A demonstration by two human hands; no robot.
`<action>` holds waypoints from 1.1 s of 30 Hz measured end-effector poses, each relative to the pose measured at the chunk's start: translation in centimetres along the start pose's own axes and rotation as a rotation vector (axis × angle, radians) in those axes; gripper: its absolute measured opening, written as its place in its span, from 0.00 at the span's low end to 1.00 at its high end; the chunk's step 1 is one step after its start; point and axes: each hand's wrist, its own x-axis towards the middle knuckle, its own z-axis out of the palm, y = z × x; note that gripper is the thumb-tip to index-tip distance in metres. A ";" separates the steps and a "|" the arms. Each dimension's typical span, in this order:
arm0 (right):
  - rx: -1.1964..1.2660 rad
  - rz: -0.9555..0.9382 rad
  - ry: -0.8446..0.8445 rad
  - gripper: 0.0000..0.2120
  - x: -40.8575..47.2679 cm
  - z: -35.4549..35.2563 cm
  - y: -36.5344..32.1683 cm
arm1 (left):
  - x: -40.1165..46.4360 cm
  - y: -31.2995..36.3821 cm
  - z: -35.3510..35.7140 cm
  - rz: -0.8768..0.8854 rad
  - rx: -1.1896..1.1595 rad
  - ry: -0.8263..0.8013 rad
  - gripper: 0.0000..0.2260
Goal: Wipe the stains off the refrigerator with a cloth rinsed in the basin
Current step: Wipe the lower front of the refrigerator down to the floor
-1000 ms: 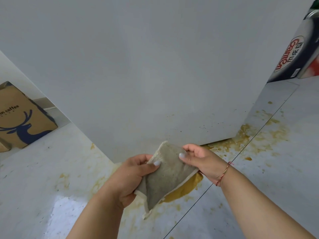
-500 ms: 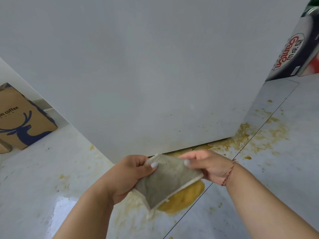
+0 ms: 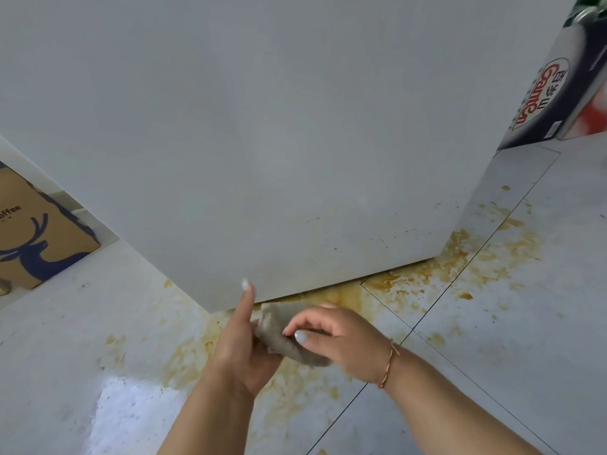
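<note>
The white refrigerator [image 3: 279, 142] fills the upper view, with small brown specks near its lower right corner. A grey cloth [image 3: 282, 336], now bunched and folded, lies between both hands just below the refrigerator's bottom edge. My left hand [image 3: 241, 349] holds the cloth from the left, thumb pointing up against the refrigerator's lower edge. My right hand [image 3: 338, 339] pinches the cloth from the right with thumb and curled fingers; a red string bracelet sits on its wrist. No basin is in view.
Yellow-brown stains [image 3: 460, 267] spread over the pale tiled floor under and beside the refrigerator. A cardboard box with a blue deer print [image 3: 36, 238] stands at the left. A dark printed carton [image 3: 558, 87] stands at the upper right.
The cloth was spread flat between both hands; now it is folded and bunched. Both hands have drawn closer together and my left thumb has lifted upward.
</note>
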 end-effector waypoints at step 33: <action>1.248 0.974 0.771 0.20 11.5 -4.9 12.8 | 17.2 -2.8 4.7 -0.180 -0.257 0.231 0.16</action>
